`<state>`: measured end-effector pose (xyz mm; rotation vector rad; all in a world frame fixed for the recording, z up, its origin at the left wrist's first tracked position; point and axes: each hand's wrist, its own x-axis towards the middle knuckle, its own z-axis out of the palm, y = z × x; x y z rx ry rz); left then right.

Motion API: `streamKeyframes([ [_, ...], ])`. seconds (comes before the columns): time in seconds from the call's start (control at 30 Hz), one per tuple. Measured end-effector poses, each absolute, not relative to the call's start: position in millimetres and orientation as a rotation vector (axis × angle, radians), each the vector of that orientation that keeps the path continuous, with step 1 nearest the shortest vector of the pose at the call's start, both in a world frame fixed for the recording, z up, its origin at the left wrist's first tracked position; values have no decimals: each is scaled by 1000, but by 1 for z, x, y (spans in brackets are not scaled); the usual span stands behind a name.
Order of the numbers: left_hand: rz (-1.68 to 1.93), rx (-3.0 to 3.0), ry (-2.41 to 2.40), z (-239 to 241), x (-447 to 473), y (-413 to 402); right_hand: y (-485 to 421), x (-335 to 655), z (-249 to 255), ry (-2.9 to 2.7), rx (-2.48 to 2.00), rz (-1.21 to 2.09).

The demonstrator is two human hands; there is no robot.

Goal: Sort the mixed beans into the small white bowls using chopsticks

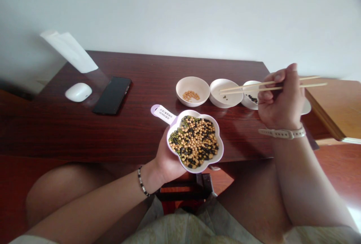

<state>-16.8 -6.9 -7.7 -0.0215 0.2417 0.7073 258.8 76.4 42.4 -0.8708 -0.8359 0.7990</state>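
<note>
My left hand (168,157) grips a flower-shaped white bowl (220,148) with a lilac rim and a labelled handle, held over the table's front edge. Mixed beans (196,138) fill it: yellow, black and green ones. In my right hand (284,99) is a pair of chopsticks (245,87), their tips over the middle white bowl (217,102), where a few small green beans (225,97) lie. To its left, a white bowl (182,86) contains yellow beans (191,95). A third bowl (248,104), partly behind my right hand, holds black beans (252,99). I see nothing between the chopstick tips.
On the dark wooden table (141,131) lie a black phone (112,95) and a white computer mouse (78,92). A white upright object (70,52) stands at the back left. Another white dish (306,106) peeks out beyond my right wrist. A lighter wooden surface (335,101) adjoins the right side.
</note>
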Motion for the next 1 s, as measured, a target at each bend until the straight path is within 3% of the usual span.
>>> streamKeyframes([
  [0.4, 698, 5, 237, -3, -12, -6, 54, 201, 35, -1162, -1001, 1147],
  [1.0, 724, 8, 240, 0, -9, -6, 50, 195, 29, -1215, -982, 1132],
])
